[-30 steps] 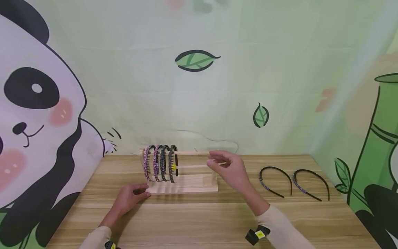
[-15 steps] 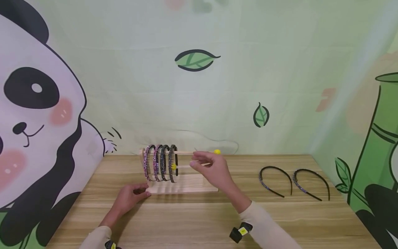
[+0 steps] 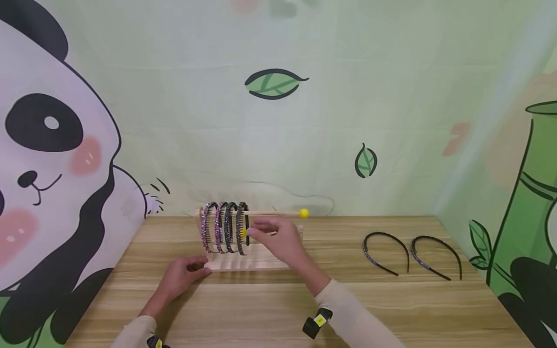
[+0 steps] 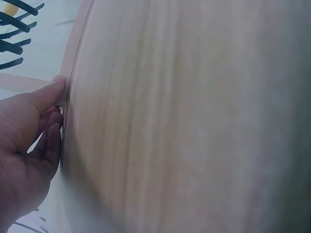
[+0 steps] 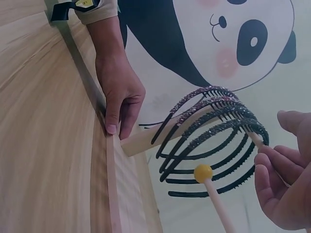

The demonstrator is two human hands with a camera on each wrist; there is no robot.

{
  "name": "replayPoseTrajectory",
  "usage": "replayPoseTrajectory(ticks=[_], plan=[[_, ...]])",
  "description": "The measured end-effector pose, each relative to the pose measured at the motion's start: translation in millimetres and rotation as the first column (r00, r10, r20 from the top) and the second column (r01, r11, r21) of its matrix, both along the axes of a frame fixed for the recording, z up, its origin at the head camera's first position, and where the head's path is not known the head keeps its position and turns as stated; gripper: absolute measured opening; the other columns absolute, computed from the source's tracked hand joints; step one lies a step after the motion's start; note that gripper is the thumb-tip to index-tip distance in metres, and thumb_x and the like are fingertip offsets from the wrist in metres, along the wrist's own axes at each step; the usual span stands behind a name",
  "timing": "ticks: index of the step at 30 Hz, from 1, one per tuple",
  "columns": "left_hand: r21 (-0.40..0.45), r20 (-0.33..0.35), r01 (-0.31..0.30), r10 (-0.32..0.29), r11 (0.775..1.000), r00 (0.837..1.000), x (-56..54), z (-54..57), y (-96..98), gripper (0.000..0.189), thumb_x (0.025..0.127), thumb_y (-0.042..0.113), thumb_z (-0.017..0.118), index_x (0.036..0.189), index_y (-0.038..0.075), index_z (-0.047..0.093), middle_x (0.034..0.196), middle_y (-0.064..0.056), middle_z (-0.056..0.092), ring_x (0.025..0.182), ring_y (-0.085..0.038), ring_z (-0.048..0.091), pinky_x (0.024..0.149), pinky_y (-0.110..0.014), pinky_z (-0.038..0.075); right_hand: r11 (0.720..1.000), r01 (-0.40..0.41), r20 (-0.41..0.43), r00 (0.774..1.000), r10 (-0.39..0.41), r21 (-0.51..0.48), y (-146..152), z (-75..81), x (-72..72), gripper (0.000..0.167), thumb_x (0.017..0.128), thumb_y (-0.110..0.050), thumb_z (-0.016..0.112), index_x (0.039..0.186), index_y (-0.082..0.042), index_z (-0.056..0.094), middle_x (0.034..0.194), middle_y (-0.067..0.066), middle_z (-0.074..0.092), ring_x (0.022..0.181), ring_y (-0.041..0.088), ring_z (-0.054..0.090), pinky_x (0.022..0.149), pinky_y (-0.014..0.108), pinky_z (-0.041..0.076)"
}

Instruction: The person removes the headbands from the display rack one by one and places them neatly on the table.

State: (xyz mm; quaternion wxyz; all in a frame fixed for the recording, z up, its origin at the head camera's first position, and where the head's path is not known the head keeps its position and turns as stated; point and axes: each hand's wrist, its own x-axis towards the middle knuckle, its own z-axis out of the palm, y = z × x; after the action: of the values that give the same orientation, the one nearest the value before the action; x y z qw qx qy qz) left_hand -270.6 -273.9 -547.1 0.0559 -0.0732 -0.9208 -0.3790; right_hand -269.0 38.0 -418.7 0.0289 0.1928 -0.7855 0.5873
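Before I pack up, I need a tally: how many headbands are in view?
6: four headbands hang on the wooden rack; two more headbands lie on the table, right of it.

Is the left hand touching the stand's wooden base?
Touching: the right wrist view shows the left hand with its thumb tip against the wooden base, no gap between them.

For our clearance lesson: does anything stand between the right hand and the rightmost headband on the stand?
Nothing visible: the right wrist view shows the right hand beside that headband, the yellow ball off to one side.
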Motion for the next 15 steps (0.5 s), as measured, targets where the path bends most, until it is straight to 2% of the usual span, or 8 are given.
replayPoseTrajectory(ticks=[7, 15], plan=[[-0.002, 0.001, -0.003, 0.003, 1.000, 1.000, 0.1, 0.3, -0.8, 0.032, 0.090, 0.025, 0.080, 0.115, 0.005, 0.077, 0.113, -0.011, 0.076, 0.100, -0.023, 0.071, 0.086, -0.034, 0.055, 0.999, -0.030, 0.031, 0.999, 0.031, -0.024, -16.0, -10.1, -9.4, 0.040, 0.094, -0.038, 0.076, 0.122, -0.010, 0.074, 0.114, 0.003, 0.076, 0.102, 0.017, 0.071, 0.084, 0.032, 0.059], [0.001, 0.000, 0.008, -0.008, 1.000, 1.000, -0.5, -0.3, -1.3, 0.032, 0.090, 0.025, 0.080, 0.115, 0.005, 0.077, 0.114, -0.011, 0.076, 0.100, -0.022, 0.071, 0.085, -0.034, 0.055, 0.999, -0.015, 0.083, 0.996, 0.019, -0.049, -26.5, -15.8, -12.2, 0.039, 0.092, -0.039, 0.077, 0.120, -0.012, 0.075, 0.113, 0.003, 0.076, 0.102, 0.016, 0.071, 0.083, 0.033, 0.059]])
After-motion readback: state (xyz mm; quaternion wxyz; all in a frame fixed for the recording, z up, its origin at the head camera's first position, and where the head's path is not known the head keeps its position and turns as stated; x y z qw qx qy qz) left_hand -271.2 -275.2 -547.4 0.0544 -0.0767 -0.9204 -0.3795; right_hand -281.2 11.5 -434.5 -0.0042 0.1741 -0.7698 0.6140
